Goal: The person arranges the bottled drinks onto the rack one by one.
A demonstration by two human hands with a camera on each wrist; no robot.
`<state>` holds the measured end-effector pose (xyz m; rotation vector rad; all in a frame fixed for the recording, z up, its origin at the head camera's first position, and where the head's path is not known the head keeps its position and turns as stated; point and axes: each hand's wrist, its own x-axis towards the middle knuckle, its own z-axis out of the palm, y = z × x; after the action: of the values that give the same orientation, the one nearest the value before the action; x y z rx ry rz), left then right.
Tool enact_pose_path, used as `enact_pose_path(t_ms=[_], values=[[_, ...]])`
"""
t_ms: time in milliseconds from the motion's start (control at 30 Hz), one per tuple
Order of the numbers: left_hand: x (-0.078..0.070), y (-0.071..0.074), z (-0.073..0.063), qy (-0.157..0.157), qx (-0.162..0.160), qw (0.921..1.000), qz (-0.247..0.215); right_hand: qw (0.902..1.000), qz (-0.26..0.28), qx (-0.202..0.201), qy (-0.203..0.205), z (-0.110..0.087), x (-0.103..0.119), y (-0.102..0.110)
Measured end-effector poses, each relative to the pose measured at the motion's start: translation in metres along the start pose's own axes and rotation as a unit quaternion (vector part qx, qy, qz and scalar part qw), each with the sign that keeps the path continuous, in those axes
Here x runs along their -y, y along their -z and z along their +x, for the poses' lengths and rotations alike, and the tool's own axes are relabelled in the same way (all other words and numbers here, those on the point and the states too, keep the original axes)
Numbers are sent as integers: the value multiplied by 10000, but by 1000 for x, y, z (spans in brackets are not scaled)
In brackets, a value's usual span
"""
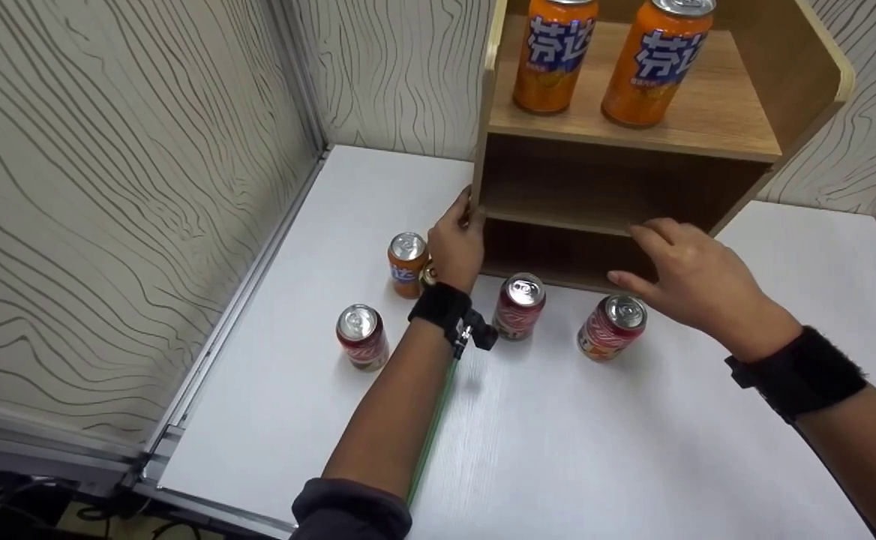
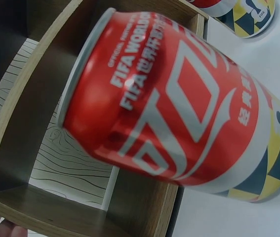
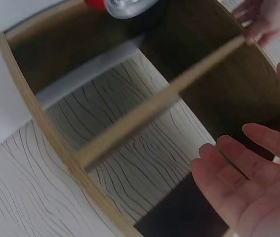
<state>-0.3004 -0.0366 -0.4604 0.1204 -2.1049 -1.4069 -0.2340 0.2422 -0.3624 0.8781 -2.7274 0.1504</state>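
A small wooden shelf unit (image 1: 625, 141) stands on the white table. My left hand (image 1: 459, 251) grips its left side panel, thumb in front and fingers partly hidden behind the edge. My right hand (image 1: 697, 281) is before the lower compartments, fingers apart and holding nothing; the right wrist view also shows its palm (image 3: 258, 192). Two orange soda cans (image 1: 553, 67) stand on the upper board. Below the hands, two red cola cans, a left one (image 1: 518, 311) and a right one (image 1: 609, 328), stand in front of the unit. A red can (image 2: 169, 103) looms close in the left wrist view.
Left of my left forearm stand an orange can (image 1: 407, 268) and another red can (image 1: 363, 339). A gold-rimmed thing (image 1: 428, 274) is mostly hidden behind the wrist. A green strip (image 1: 435, 424) shows along the forearm. Patterned wall panels (image 1: 145, 187) border the table (image 1: 273, 420).
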Motion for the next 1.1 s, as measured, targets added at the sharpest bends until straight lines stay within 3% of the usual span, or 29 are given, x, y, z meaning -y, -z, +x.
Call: enact_pose_path(t_ms=[167, 567, 833, 1100], values=[[1, 0, 0, -17, 12, 10000, -67, 9998, 0, 203, 95, -5, -1, -18], [4, -1, 0, -50, -14, 10000, -79, 9994, 115, 163, 287, -20, -3, -47], [4, -2, 0, -10, -63, 10000, -70, 9976, 21, 693, -51, -27, -6, -56], [4, -2, 0, -34, -64, 9999, -143, 9880, -164, 1365, -698, -26, -7, -60]])
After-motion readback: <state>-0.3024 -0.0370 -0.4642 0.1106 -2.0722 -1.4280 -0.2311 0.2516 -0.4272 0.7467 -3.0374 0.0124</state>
